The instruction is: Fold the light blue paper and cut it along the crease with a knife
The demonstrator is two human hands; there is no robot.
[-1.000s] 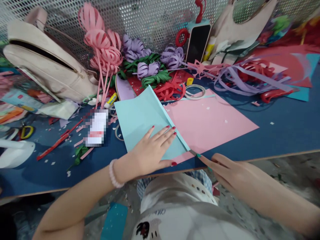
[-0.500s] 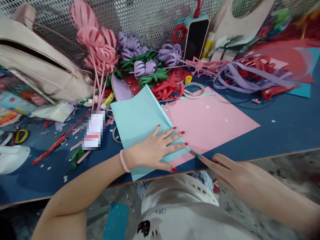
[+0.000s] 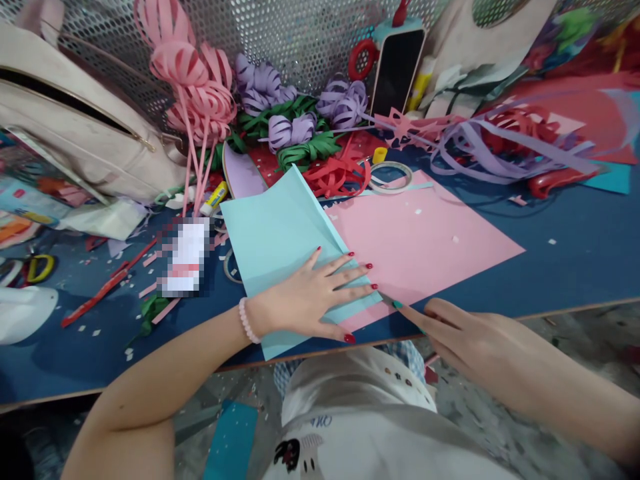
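My left hand [image 3: 313, 297] lies flat with spread fingers on a light blue paper sheet [image 3: 270, 233]. The sheet's right edge is folded up in a narrow strip, and my fingertips rest over that strip. Under it and to its right is a pink paper sheet [image 3: 425, 233]. Near the table's front edge, my right hand [image 3: 460, 333] is closed around a thin-bladed knife [image 3: 386, 299]; most of the handle is hidden in the hand. Its blade reaches the lower right corner of the blue sheet, and my index finger stretches along it.
Behind the sheets lie a tape roll [image 3: 391, 177], red paper strips [image 3: 337, 175] and purple curled paper [image 3: 293, 131]. A phone [image 3: 399, 70] leans at the back. Pink paper curls [image 3: 193, 80] and a bag [image 3: 85, 127] stand left. Scissors [image 3: 41, 269] lie far left.
The view has shifted slightly. My right hand and the knife have moved a little up toward the blue sheet's corner; my left hand stays pressed in place.
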